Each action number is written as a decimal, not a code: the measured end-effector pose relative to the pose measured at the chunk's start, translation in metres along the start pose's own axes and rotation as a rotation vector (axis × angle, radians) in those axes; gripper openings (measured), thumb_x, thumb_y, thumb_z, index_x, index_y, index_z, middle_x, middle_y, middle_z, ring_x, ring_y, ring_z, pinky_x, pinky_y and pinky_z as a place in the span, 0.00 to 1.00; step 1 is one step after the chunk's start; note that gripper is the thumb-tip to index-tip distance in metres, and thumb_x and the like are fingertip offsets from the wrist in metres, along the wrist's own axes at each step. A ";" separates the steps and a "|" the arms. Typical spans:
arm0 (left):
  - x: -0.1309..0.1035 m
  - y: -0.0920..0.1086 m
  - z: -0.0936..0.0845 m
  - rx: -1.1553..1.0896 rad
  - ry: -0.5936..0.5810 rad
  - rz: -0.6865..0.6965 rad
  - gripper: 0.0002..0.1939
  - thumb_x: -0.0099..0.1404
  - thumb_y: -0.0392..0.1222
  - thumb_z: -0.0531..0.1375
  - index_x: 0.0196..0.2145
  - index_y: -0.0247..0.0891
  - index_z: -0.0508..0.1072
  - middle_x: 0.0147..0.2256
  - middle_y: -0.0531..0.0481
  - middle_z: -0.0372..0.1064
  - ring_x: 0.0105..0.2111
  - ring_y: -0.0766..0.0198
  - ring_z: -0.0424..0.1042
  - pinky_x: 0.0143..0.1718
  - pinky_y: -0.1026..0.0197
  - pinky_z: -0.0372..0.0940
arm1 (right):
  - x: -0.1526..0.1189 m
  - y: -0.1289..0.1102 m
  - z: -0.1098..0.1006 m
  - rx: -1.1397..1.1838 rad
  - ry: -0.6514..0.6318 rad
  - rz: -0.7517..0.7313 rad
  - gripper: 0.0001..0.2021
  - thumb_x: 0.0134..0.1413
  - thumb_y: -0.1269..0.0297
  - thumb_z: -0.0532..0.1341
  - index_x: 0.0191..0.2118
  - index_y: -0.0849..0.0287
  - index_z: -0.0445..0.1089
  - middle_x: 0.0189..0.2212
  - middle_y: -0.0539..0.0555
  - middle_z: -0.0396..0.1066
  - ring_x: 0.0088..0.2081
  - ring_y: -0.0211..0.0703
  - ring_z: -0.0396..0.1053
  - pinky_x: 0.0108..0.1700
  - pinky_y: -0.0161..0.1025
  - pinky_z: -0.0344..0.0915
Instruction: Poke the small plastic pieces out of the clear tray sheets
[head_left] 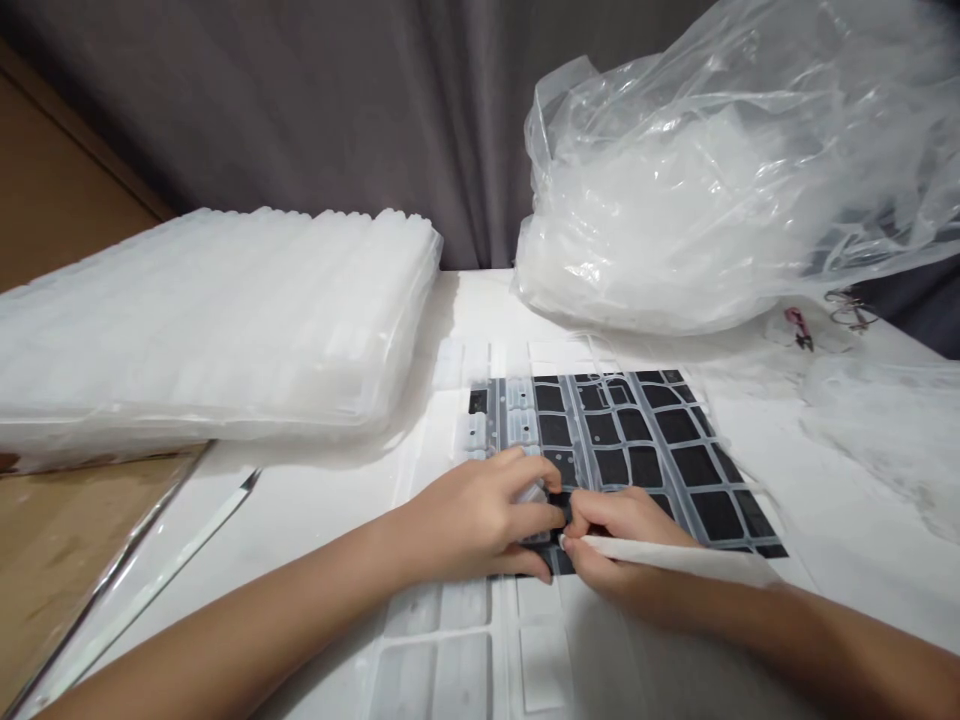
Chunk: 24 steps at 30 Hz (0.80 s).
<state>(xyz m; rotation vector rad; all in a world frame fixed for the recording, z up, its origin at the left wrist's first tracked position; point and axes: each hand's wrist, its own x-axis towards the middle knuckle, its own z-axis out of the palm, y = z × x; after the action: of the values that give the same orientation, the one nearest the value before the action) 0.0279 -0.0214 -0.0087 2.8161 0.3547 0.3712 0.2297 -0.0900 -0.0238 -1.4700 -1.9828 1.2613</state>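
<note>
My right hand (622, 530) has thumb and forefinger pinched together on the tip end of a slim white stick (675, 556). The grip sits close to the tip, presumably for fine control; the shaft lies back over the hand, which should steady it. The exact contact below the tip is hidden by my fingers.

My left hand (480, 510) is set opposite, thumb and fingers apart and bent, fingertips down at the near left part of the black sheet (694, 465). This stance probably braces the work against the stick. I cannot tell whether these fingers clamp a piece or only press.

The translucent grid (589, 430) lies over the black sheet and extends past its near and left edges. The dark backing likely serves to make the pale ribs legible. Clear molded pieces (521, 427) occupy cells along the sheet's left side.

Farther out, left of the black sheet: a thin strip with a dark tip (157, 580), and a wrapped stack of translucent trays (225, 320) behind it. Beyond the sheet to the right: a bulging clear bag (675, 200), with a pink-handled tool (799, 328) near its base, apart from the work area.
</note>
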 end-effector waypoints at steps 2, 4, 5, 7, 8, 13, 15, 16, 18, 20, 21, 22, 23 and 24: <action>0.001 0.002 0.001 0.012 -0.045 -0.018 0.12 0.66 0.48 0.58 0.39 0.38 0.75 0.43 0.42 0.65 0.37 0.57 0.65 0.33 0.59 0.63 | 0.000 0.000 0.001 -0.030 -0.020 -0.036 0.09 0.52 0.70 0.51 0.23 0.58 0.54 0.20 0.45 0.58 0.23 0.33 0.55 0.26 0.32 0.49; 0.003 0.003 -0.002 0.000 -0.070 -0.016 0.09 0.67 0.42 0.56 0.36 0.37 0.75 0.43 0.42 0.66 0.36 0.58 0.64 0.31 0.61 0.62 | 0.001 -0.001 0.002 -0.070 -0.025 -0.060 0.10 0.51 0.70 0.51 0.22 0.58 0.51 0.19 0.44 0.55 0.21 0.32 0.52 0.26 0.32 0.47; 0.003 0.002 -0.004 -0.032 -0.076 -0.008 0.08 0.67 0.40 0.56 0.35 0.36 0.75 0.42 0.43 0.66 0.37 0.59 0.64 0.31 0.61 0.62 | 0.001 -0.002 0.002 -0.085 -0.024 -0.065 0.10 0.50 0.70 0.51 0.22 0.58 0.51 0.18 0.44 0.54 0.21 0.32 0.51 0.25 0.33 0.46; 0.004 -0.004 -0.013 -0.201 -0.082 0.003 0.07 0.67 0.38 0.57 0.34 0.36 0.74 0.41 0.43 0.66 0.37 0.60 0.65 0.35 0.61 0.64 | 0.002 -0.003 0.002 -0.095 -0.026 -0.067 0.09 0.49 0.71 0.52 0.22 0.58 0.51 0.17 0.44 0.53 0.20 0.32 0.51 0.26 0.33 0.46; 0.003 -0.010 -0.018 -0.327 -0.067 -0.004 0.06 0.66 0.39 0.58 0.33 0.35 0.74 0.40 0.44 0.65 0.36 0.62 0.66 0.37 0.61 0.65 | 0.002 -0.003 0.001 -0.094 -0.025 -0.067 0.08 0.49 0.72 0.52 0.22 0.58 0.52 0.17 0.44 0.54 0.20 0.32 0.51 0.26 0.33 0.46; -0.007 -0.049 -0.042 -0.852 0.400 -0.127 0.15 0.66 0.51 0.58 0.28 0.36 0.69 0.34 0.49 0.60 0.30 0.69 0.64 0.30 0.66 0.65 | -0.001 -0.004 0.002 -0.078 -0.023 -0.059 0.09 0.47 0.73 0.52 0.22 0.58 0.51 0.17 0.44 0.55 0.21 0.32 0.52 0.25 0.33 0.46; -0.009 -0.057 -0.046 -0.815 0.522 -0.151 0.17 0.66 0.53 0.57 0.28 0.36 0.67 0.35 0.49 0.60 0.32 0.67 0.64 0.32 0.65 0.65 | -0.001 -0.004 0.001 -0.050 -0.021 -0.048 0.09 0.48 0.73 0.52 0.21 0.58 0.53 0.17 0.44 0.56 0.21 0.33 0.53 0.25 0.32 0.47; -0.010 -0.058 -0.047 -0.742 0.484 -0.149 0.17 0.67 0.52 0.56 0.28 0.36 0.67 0.36 0.48 0.61 0.35 0.65 0.65 0.36 0.63 0.65 | -0.001 -0.003 0.000 -0.027 -0.010 -0.027 0.08 0.48 0.72 0.53 0.22 0.58 0.55 0.17 0.44 0.57 0.22 0.33 0.55 0.25 0.32 0.48; -0.009 -0.054 -0.045 -0.558 0.267 -0.132 0.14 0.68 0.48 0.56 0.30 0.36 0.69 0.38 0.46 0.62 0.42 0.61 0.64 0.44 0.59 0.64 | 0.000 -0.002 -0.004 0.047 0.019 0.043 0.06 0.49 0.70 0.54 0.23 0.57 0.59 0.20 0.45 0.62 0.24 0.34 0.59 0.25 0.31 0.51; -0.009 -0.047 -0.040 -0.432 0.057 -0.115 0.11 0.67 0.45 0.57 0.31 0.35 0.71 0.43 0.43 0.61 0.47 0.59 0.64 0.46 0.58 0.63 | 0.002 -0.002 -0.012 0.141 0.038 0.111 0.05 0.49 0.69 0.55 0.24 0.57 0.61 0.22 0.46 0.65 0.25 0.35 0.61 0.25 0.31 0.53; -0.009 -0.044 -0.036 -0.398 -0.009 -0.116 0.10 0.67 0.44 0.58 0.32 0.36 0.71 0.46 0.42 0.60 0.47 0.58 0.64 0.45 0.59 0.64 | 0.004 -0.002 -0.016 0.176 0.042 0.128 0.04 0.49 0.68 0.55 0.25 0.57 0.60 0.22 0.46 0.66 0.25 0.35 0.61 0.24 0.31 0.53; -0.010 -0.043 -0.033 -0.375 -0.054 -0.115 0.08 0.66 0.44 0.59 0.33 0.36 0.71 0.50 0.42 0.58 0.47 0.58 0.64 0.44 0.60 0.65 | 0.006 -0.003 -0.021 0.195 0.045 0.134 0.04 0.49 0.68 0.55 0.25 0.56 0.60 0.22 0.46 0.66 0.24 0.35 0.61 0.24 0.31 0.53; -0.010 -0.042 -0.030 -0.362 -0.076 -0.109 0.07 0.65 0.43 0.59 0.34 0.37 0.71 0.52 0.42 0.57 0.47 0.58 0.65 0.43 0.61 0.66 | 0.009 -0.004 -0.025 0.194 0.048 0.131 0.05 0.49 0.69 0.55 0.25 0.56 0.60 0.22 0.45 0.65 0.24 0.35 0.60 0.23 0.31 0.53; -0.011 -0.042 -0.027 -0.358 -0.077 -0.099 0.06 0.65 0.43 0.60 0.34 0.37 0.71 0.52 0.42 0.57 0.46 0.59 0.66 0.42 0.61 0.66 | 0.013 -0.006 -0.029 0.179 0.048 0.123 0.04 0.49 0.69 0.55 0.25 0.56 0.60 0.21 0.45 0.65 0.24 0.35 0.60 0.23 0.31 0.53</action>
<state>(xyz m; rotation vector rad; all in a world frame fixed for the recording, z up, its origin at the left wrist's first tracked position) 0.0010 0.0211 0.0014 2.4452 0.3681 0.2733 0.2426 -0.0662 -0.0056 -1.5374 -1.7233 1.4001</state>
